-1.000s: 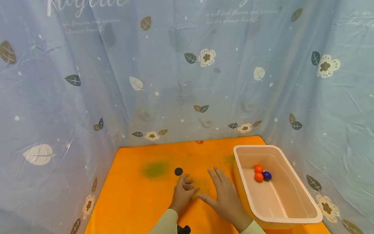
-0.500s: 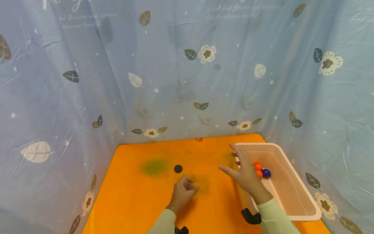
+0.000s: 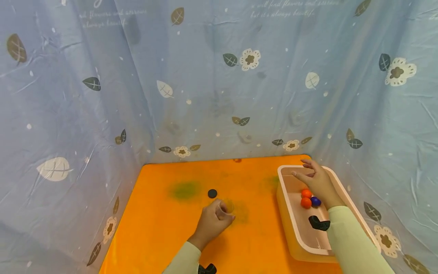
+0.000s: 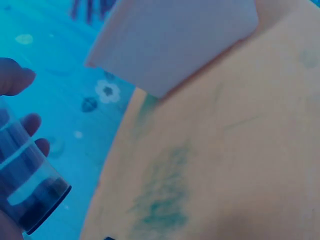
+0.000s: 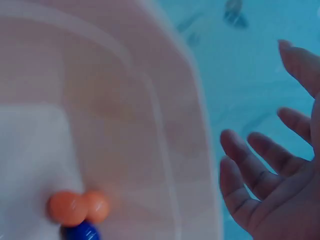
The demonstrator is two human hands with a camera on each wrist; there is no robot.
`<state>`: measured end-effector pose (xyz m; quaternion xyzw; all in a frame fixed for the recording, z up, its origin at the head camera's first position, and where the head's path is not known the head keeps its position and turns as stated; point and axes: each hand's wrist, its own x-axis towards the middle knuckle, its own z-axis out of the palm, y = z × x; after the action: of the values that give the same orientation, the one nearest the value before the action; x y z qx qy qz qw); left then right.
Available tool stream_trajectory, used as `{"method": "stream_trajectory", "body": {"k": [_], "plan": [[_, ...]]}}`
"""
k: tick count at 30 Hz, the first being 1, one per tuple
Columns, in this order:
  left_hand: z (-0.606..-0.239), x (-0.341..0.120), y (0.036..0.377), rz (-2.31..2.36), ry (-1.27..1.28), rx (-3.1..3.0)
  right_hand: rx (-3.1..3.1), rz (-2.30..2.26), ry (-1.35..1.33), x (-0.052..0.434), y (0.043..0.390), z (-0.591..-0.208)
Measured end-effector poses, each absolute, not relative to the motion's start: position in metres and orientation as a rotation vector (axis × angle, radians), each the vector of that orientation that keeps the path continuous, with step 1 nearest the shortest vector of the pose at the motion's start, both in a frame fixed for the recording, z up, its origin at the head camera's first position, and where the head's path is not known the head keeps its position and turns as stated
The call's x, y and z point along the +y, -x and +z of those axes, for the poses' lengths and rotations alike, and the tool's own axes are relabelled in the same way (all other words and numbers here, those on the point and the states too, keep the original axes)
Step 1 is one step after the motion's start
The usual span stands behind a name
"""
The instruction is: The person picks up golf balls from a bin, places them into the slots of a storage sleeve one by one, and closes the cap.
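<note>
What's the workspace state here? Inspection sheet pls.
Surface: orange mat, green smudges.
Job's things: clear vial in left hand; pink bin holds two orange balls and a blue ball.
Clutter: black cap on the mat.
Hands: left hand grips the vial; right hand over the bin, fingers spread, holding nothing.
Cables: nothing seen.
Surroundings: blue flower-print curtain.
</note>
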<state>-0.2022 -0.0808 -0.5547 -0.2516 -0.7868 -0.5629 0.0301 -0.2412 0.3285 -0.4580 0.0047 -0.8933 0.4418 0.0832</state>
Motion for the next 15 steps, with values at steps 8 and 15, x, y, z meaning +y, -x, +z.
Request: {"method": "stream_trajectory", "body": {"k": [8,15], "plan": [[-0.542,-0.084,0.195,-1.755,0.821,-2.379,-2.925,1.238,0.018,0.365,0.261,-0.506],[-0.543,-0.084,0.192,-1.871,0.837,-2.330,-3.023,1.611,0.092,0.382,0.263,-0.545]]}}
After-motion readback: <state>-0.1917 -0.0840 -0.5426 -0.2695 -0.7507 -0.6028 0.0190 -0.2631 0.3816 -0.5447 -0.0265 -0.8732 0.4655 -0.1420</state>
